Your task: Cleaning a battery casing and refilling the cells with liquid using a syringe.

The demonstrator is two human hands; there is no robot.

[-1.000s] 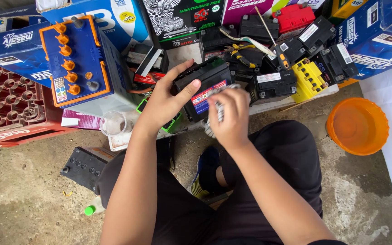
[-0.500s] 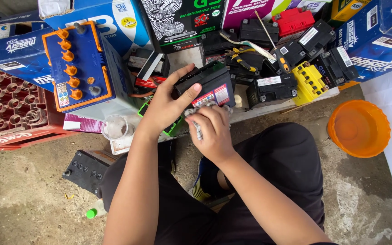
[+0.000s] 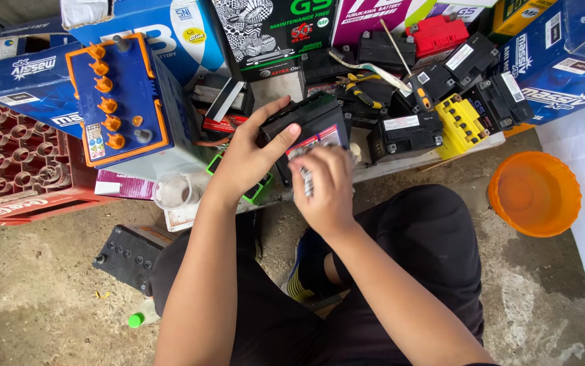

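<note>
Nearest the camera are the person's dark-trousered knees, crouched over a rough, stained concrete floor (image 3: pixel 28 305). On that floor at the near left lie a small green cap (image 3: pixel 135 320) and a flat black battery (image 3: pixel 130 252). Just beyond it a clear glass cup (image 3: pixel 172 190) stands on a white slab.

The left hand (image 3: pixel 252 159) is clamped on the near left corner of a small black battery (image 3: pixel 309 122), thumb laid across its top and fingers curled under its side, holding it tilted up off the pile. The right hand (image 3: pixel 326 186) is just beside and nearer than that battery, fingers closed round a narrow silvery strip (image 3: pixel 306 177) whose shape is blurred; its knuckles hide whether the strip touches the battery's label.

To the right sits an orange plastic basin (image 3: pixel 535 193), well apart from both hands. To the left is a red bottle crate (image 3: pixel 8 163), and beyond it a blue battery with orange caps (image 3: pixel 119 102). Farther off, a yellow battery (image 3: pixel 462 122), a red battery (image 3: pixel 441 32) and several black ones crowd against blue cartons (image 3: pixel 563 54).

Compared with half a second ago, the right hand has shifted slightly right and up towards the battery's face, while the left hand's hold is unchanged.
</note>
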